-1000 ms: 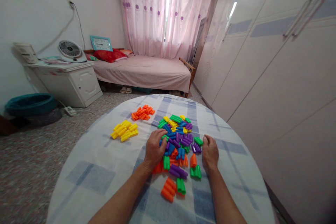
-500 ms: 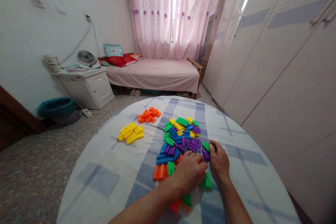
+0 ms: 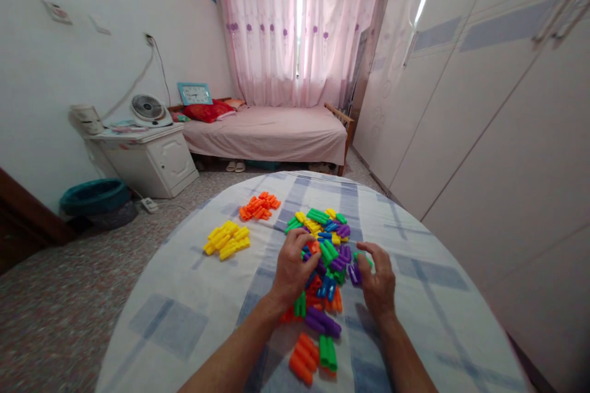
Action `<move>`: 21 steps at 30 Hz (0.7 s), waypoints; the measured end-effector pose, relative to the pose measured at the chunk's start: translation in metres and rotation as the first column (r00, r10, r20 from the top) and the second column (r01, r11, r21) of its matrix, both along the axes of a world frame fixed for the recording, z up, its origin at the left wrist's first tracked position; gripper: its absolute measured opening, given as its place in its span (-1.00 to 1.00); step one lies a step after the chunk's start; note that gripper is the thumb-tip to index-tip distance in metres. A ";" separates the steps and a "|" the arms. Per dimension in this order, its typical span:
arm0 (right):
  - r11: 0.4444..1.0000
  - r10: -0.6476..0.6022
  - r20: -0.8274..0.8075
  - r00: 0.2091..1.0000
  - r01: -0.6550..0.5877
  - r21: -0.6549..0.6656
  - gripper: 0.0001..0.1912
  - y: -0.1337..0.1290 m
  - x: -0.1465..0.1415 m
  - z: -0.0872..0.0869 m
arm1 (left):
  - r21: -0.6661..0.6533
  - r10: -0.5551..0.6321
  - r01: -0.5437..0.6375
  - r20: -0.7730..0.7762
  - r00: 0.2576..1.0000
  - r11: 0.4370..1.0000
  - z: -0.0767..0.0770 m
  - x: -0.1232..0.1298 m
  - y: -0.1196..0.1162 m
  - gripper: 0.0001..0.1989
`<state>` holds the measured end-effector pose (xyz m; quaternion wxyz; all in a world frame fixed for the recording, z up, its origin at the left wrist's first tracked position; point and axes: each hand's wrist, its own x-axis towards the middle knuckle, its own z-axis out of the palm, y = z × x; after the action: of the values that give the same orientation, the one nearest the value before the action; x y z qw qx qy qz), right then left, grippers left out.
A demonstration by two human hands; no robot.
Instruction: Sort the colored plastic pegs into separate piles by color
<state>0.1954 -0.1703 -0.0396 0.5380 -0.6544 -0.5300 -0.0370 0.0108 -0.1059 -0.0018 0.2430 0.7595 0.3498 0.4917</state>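
Note:
A mixed heap of tube-shaped plastic building blocks in green, purple, blue, yellow and orange lies on the table. My left hand point(image 3: 294, 265) is over the heap's left side, thumb and index finger closed around an orange block point(image 3: 314, 247). Beside its fingertips is a green block point(image 3: 329, 252). At the right edge my right hand point(image 3: 378, 279) has its thumb and fingers apart, close to a purple block point(image 3: 354, 274) and a partly hidden green one. Nearer me lie a long purple block point(image 3: 323, 322), an orange block point(image 3: 304, 357) and a green block point(image 3: 328, 352).
A yellow pile point(image 3: 227, 239) and an orange pile point(image 3: 259, 206) of blocks are on the left of the round table's checked cloth point(image 3: 170, 319). Beyond stand a bed point(image 3: 267, 129), a white cabinet point(image 3: 168, 163), a bin point(image 3: 98, 199) and a wardrobe point(image 3: 483, 104).
My left hand has moved up and left from the near part of the heap, uncovering the blocks there. Some heap blocks have shifted. My right hand has opened its fingers wider.

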 end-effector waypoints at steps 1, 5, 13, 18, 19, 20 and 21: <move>0.998 0.060 0.021 0.998 -0.060 0.006 -0.69 0.001 -0.004 0.001 | 0.037 0.000 0.002 -0.038 0.999 0.999 -0.001 0.002 0.000 -0.78; 0.980 0.194 0.112 0.975 -0.196 0.011 -0.70 0.004 -0.018 0.002 | 0.158 -0.014 0.043 -0.180 0.984 0.987 -0.005 0.013 -0.001 -0.78; 0.987 0.161 0.079 0.984 -0.161 -0.008 -0.80 0.009 -0.020 -0.004 | 0.253 -0.018 0.078 -0.228 0.973 0.964 -0.010 0.018 0.001 -0.86; 0.969 0.244 -0.009 0.970 -0.244 -0.034 -0.83 0.008 -0.021 -0.003 | 0.174 -0.089 0.120 -0.177 0.980 0.977 -0.012 0.015 0.000 -0.79; 0.964 0.261 -0.024 0.965 -0.262 -0.040 -0.82 0.007 -0.021 -0.002 | 0.156 -0.094 0.117 -0.149 0.984 0.981 -0.012 0.013 0.001 -0.79; 0.960 0.274 -0.043 0.961 -0.276 -0.045 -0.82 0.006 -0.020 -0.002 | 0.136 -0.079 0.094 -0.108 0.991 0.986 -0.012 0.009 0.003 -0.79; 0.957 0.282 -0.067 0.957 -0.285 -0.048 -0.80 0.005 -0.019 -0.001 | 0.116 -0.043 0.049 -0.055 0.998 0.992 -0.012 0.005 0.007 -0.79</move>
<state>0.1768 -0.1653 -0.0408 0.5344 -0.5877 -0.6028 0.0752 0.0158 -0.0987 -0.0138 0.2003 0.7928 0.3090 0.4857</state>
